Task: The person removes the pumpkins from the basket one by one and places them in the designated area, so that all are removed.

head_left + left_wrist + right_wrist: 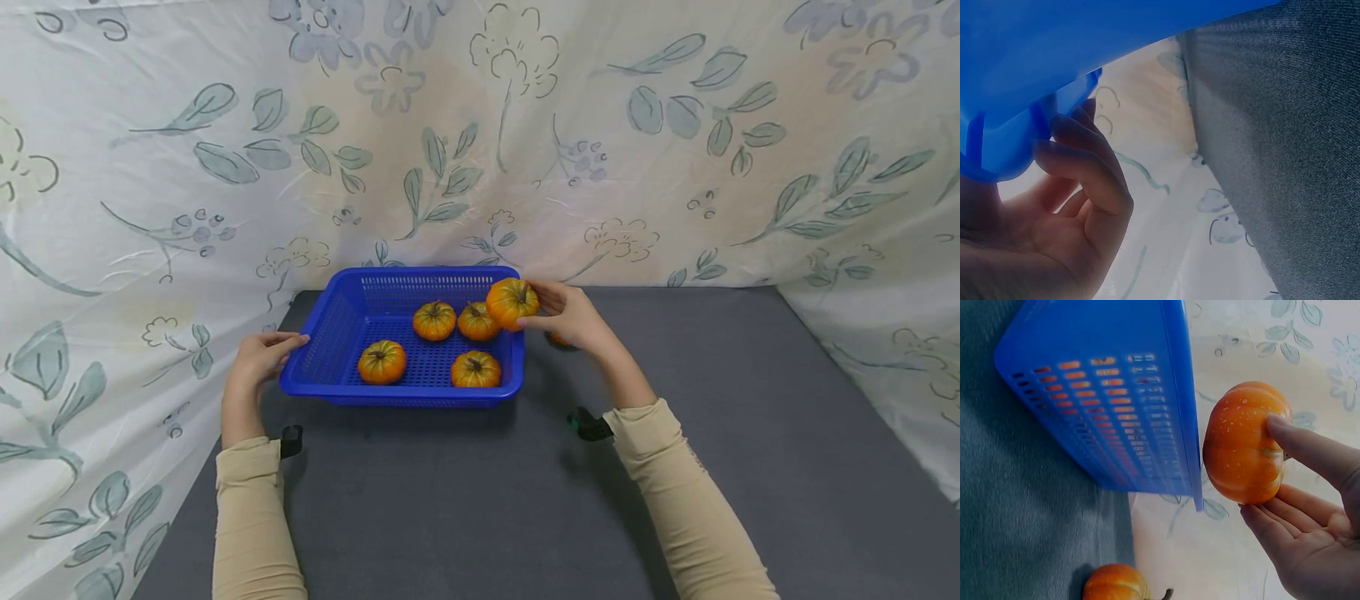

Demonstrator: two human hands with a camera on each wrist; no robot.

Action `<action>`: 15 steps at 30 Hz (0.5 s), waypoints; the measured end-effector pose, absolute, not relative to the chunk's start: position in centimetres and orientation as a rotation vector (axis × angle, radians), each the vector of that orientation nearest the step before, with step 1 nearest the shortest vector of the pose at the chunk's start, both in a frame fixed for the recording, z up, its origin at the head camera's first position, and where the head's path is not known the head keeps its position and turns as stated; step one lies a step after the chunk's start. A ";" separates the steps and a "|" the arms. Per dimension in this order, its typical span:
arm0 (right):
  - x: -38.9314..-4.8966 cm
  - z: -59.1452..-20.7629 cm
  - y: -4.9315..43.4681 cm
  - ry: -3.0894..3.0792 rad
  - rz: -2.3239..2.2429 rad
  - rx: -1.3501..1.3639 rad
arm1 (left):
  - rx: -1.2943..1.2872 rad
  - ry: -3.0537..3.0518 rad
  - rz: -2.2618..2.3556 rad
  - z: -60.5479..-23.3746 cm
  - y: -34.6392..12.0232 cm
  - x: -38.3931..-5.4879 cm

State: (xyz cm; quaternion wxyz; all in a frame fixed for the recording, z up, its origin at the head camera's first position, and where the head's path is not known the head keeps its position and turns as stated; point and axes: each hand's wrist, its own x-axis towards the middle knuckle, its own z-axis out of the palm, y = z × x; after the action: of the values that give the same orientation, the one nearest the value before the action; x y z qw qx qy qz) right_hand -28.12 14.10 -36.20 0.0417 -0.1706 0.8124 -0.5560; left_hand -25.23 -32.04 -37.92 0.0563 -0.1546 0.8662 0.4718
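Observation:
My left hand [258,360] grips the left rim of a blue plastic basket [303,377]; in the left wrist view its fingers curl under the basket's edge. Between thumb and fingers, my right hand [567,313] holds a small orange pumpkin [510,302] over the basket's right rim. The right wrist view shows that held pumpkin [1244,444] just above the rim, beside the slotted wall. Several more small pumpkins sit inside the basket, one at the front left [382,363] and another at the front right [476,369].
Another pumpkin [1115,583] lies on the dark grey table [450,517] right of the basket, mostly hidden behind my right hand in the head view. A floral cloth [480,150] hangs behind the table and along its sides.

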 end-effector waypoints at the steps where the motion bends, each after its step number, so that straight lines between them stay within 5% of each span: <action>1: -28.2 -36.3 14.3 2.487 -1.710 -0.519 | -0.470 2.627 1.431 -38.0 -32.0 -25.2; 15: -28.5 -37.0 17.8 2.543 -1.699 -0.375 | -0.485 2.635 1.442 -38.1 -32.0 -25.3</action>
State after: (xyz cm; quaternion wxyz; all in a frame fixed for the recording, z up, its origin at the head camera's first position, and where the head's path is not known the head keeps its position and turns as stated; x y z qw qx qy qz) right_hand -28.50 17.78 -37.02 0.0299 -0.1216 0.8249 -0.5512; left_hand -25.33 -31.98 -38.15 0.0496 -0.1592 0.8649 0.4734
